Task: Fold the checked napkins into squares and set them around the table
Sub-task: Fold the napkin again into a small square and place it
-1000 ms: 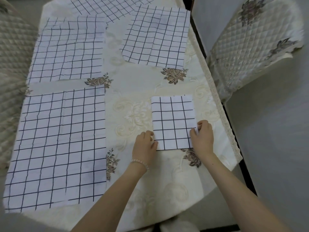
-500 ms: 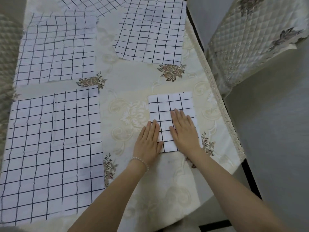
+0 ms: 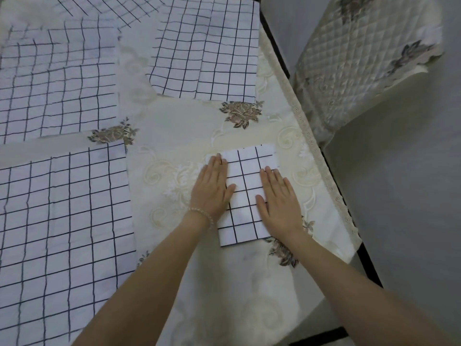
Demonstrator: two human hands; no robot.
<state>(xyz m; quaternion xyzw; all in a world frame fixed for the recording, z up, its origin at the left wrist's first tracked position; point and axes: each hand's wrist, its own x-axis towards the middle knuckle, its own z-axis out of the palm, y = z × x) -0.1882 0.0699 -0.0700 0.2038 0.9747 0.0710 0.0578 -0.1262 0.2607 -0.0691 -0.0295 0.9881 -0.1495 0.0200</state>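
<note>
A small folded checked napkin, white with black grid lines, lies flat near the table's right edge. My left hand presses palm down on its left side, fingers together and stretched out. My right hand lies flat on its right side in the same way. Neither hand grips the cloth. A large unfolded checked napkin lies spread at the near left. Another unfolded napkin lies at the far left. A third spread napkin is at the far middle.
The table wears a cream tablecloth with flower prints and a lace edge on the right. A chair with a quilted cover stands off the table's right side. A further checked cloth shows at the top edge.
My hands went from pinching the folded napkin's near corners to lying flat on it, then slid further up along it. The camera view moved closer.
</note>
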